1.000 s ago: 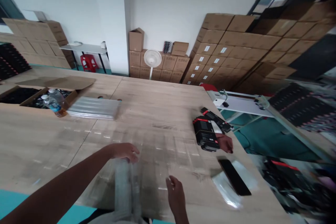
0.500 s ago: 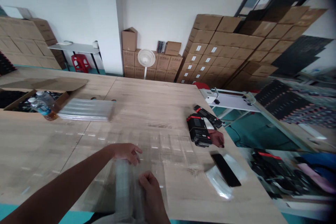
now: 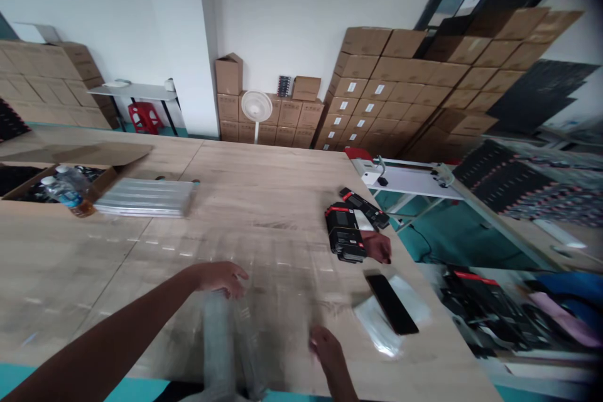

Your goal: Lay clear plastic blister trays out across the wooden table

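My left hand [image 3: 222, 279] is curled over the top end of a bundle of long clear plastic sleeves [image 3: 218, 339], which reaches down toward the table's front edge. Beside it stands another narrow clear strip [image 3: 249, 352], blurred. My right hand [image 3: 326, 347] is off to the right, low over the table, its fingers pinched together; whatever is between them is blurred. Flat on the wooden table [image 3: 264, 163], clear plastic pieces [image 3: 282, 264] lie in a row, faint and hard to separate.
Right of my hands lie a phone [image 3: 392, 304] on clear bags [image 3: 379, 333] and black boxes [image 3: 346, 232] with a brownish-red item [image 3: 377, 246]. At left are stacked clear sleeves [image 3: 146, 196], bottles [image 3: 70, 196] and an open carton [image 3: 106, 173]. Cartons [image 3: 377, 69] stand behind.
My right hand has moved right, away from the sleeve bundle and my left hand. My left hand stays at the bundle's top end. The view has shifted slightly.
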The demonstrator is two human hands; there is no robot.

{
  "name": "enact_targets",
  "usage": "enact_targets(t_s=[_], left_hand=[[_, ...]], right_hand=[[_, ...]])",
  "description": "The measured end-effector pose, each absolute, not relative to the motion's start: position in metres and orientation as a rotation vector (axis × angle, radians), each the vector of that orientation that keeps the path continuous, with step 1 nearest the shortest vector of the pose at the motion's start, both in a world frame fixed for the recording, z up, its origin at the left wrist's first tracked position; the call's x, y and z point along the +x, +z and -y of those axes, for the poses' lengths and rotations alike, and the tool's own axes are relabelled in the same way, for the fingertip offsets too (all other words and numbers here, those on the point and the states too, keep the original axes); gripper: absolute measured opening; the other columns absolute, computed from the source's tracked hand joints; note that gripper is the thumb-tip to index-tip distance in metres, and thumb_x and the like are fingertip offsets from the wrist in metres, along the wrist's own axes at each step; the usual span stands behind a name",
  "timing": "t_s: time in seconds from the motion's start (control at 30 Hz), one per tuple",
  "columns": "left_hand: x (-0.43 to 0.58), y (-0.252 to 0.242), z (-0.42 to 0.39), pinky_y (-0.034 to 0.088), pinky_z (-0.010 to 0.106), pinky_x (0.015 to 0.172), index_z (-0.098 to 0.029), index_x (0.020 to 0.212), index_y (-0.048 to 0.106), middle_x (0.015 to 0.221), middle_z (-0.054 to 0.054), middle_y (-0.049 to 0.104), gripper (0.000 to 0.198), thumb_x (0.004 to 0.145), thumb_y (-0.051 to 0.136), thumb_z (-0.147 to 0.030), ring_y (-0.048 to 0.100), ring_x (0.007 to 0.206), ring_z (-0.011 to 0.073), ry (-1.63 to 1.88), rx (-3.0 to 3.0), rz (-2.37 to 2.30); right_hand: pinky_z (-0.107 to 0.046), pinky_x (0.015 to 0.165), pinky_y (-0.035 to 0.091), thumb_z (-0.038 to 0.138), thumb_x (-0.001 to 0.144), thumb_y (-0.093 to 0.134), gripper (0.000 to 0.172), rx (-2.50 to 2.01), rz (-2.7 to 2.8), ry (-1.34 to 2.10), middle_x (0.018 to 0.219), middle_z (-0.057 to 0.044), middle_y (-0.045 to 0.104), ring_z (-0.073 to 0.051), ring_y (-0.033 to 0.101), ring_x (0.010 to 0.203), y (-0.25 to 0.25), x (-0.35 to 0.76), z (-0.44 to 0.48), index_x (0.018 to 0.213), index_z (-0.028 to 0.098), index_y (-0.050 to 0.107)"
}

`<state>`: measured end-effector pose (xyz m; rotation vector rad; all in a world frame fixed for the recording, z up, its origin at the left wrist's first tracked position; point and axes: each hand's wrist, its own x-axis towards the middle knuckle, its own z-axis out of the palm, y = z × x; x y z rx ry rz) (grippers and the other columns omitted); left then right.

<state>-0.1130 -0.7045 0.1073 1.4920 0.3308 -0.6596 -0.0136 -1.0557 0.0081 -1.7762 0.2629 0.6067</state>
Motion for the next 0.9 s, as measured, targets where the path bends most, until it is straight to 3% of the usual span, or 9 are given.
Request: enact_targets(t_s=[0.13, 0.23, 0.33, 0.43, 0.53, 0.6, 0.73, 0.83, 0.9], left_hand=[[-0.103, 0.101, 0.731, 0.046, 0.031, 0.067, -0.013, 0.112, 0.065, 0.090, 0.011, 0.073, 0.057, 0.064, 0.078, -0.040, 0.066, 0.077, 0.0219, -0.655, 1.541, -0.349], [-0.094, 0.097, 0.749, 0.045, 0.030, 0.065, -0.013, 0.109, 0.066, 0.088, 0.011, 0.073, 0.055, 0.063, 0.077, -0.042, 0.066, 0.073, 0.0210, -0.656, 1.562, -0.364], [-0.086, 0.098, 0.762, 0.045, 0.030, 0.066, -0.013, 0.115, 0.064, 0.082, 0.009, 0.073, 0.060, 0.063, 0.078, -0.041, 0.066, 0.071, 0.0206, -0.661, 1.579, -0.375], [-0.082, 0.101, 0.767, 0.045, 0.031, 0.070, -0.013, 0.126, 0.057, 0.078, 0.008, 0.073, 0.071, 0.063, 0.078, -0.040, 0.067, 0.074, 0.0222, -0.690, 1.581, -0.385], [-0.081, 0.104, 0.769, 0.045, 0.032, 0.072, -0.012, 0.131, 0.052, 0.082, 0.008, 0.073, 0.079, 0.062, 0.079, -0.039, 0.068, 0.077, 0.0233, -0.707, 1.568, -0.390], [-0.080, 0.104, 0.770, 0.045, 0.032, 0.073, -0.013, 0.131, 0.053, 0.084, 0.008, 0.073, 0.079, 0.062, 0.080, -0.040, 0.068, 0.078, 0.0235, -0.710, 1.572, -0.394], [-0.079, 0.104, 0.773, 0.045, 0.033, 0.074, -0.014, 0.128, 0.055, 0.079, 0.007, 0.073, 0.074, 0.063, 0.079, -0.042, 0.068, 0.078, 0.0232, -0.723, 1.587, -0.380], [-0.077, 0.105, 0.775, 0.045, 0.033, 0.073, -0.015, 0.124, 0.058, 0.084, 0.008, 0.073, 0.069, 0.063, 0.079, -0.042, 0.068, 0.078, 0.0223, -0.701, 1.580, -0.389], [-0.074, 0.105, 0.778, 0.045, 0.032, 0.071, -0.016, 0.116, 0.062, 0.085, 0.008, 0.073, 0.063, 0.062, 0.080, -0.041, 0.067, 0.075, 0.0218, -0.691, 1.570, -0.421]], right_hand=[[-0.039, 0.084, 0.047, 0.053, 0.061, 0.064, 0.038, -1.929, 0.002, 0.499, 0.086, -0.009, 0.068, -0.027, 0.062, 0.088, 0.038, -0.033, 1.027, 0.079, 0.020, 0.065], [-0.032, 0.071, 0.047, 0.046, 0.074, 0.055, 0.028, -1.776, 0.250, 0.711, 0.076, -0.003, 0.066, -0.021, 0.060, 0.077, 0.069, -0.069, 0.995, 0.078, 0.020, 0.065], [-0.028, 0.065, 0.045, 0.040, 0.071, 0.062, 0.019, -1.682, 0.272, 0.731, 0.066, 0.001, 0.061, -0.017, 0.056, 0.070, 0.080, -0.088, 0.987, 0.067, 0.021, 0.061], [-0.029, 0.065, 0.048, 0.051, 0.067, 0.068, 0.032, -1.561, 0.097, 0.717, 0.067, 0.000, 0.062, -0.018, 0.058, 0.072, 0.071, -0.069, 1.020, 0.064, 0.020, 0.060], [-0.036, 0.072, 0.053, 0.061, 0.059, 0.072, 0.045, -1.436, -0.159, 0.635, 0.081, -0.006, 0.068, -0.024, 0.064, 0.085, 0.051, -0.028, 1.073, 0.073, 0.019, 0.065], [-0.039, 0.072, 0.054, 0.063, 0.057, 0.072, 0.046, -1.451, -0.254, 0.610, 0.082, -0.007, 0.068, -0.025, 0.065, 0.085, 0.035, -0.005, 1.102, 0.073, 0.020, 0.064], [-0.040, 0.069, 0.051, 0.063, 0.054, 0.069, 0.043, -1.704, -0.235, 0.575, 0.064, -0.004, 0.063, -0.026, 0.063, 0.072, 0.013, 0.012, 1.117, 0.060, 0.021, 0.059], [-0.038, 0.076, 0.046, 0.055, 0.053, 0.071, 0.036, -1.904, -0.096, 0.373, 0.073, -0.006, 0.064, -0.026, 0.060, 0.078, 0.024, 0.000, 1.092, 0.066, 0.022, 0.063], [-0.035, 0.077, 0.044, 0.050, 0.063, 0.064, 0.030, -1.915, 0.062, 0.409, 0.077, -0.006, 0.065, -0.024, 0.058, 0.079, 0.043, -0.019, 1.061, 0.071, 0.021, 0.065]])
